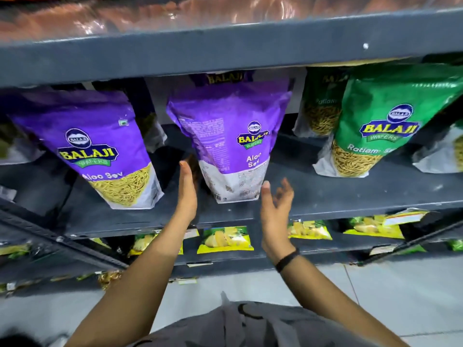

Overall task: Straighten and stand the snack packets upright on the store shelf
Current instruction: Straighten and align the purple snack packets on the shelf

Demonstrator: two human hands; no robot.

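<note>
A purple Aloo Sev packet (233,136) stands on the dark shelf (350,194) at the centre, its back panel turned partly towards me. My left hand (186,189) is flat and open just left of its base, close to it or just touching. My right hand (274,209) is open with fingers spread just right of the base, apart from it. Another purple Aloo Sev packet (100,151) stands to the left, leaning left. A green Ratlami Sev packet (375,128) stands to the right, with a second green packet (320,106) behind it.
The shelf above (225,51) overhangs the packet tops. A lower shelf holds several small yellow-green snack packets (225,240). More packets show at the far left (15,149) and far right (446,151) edges. Grey floor lies below.
</note>
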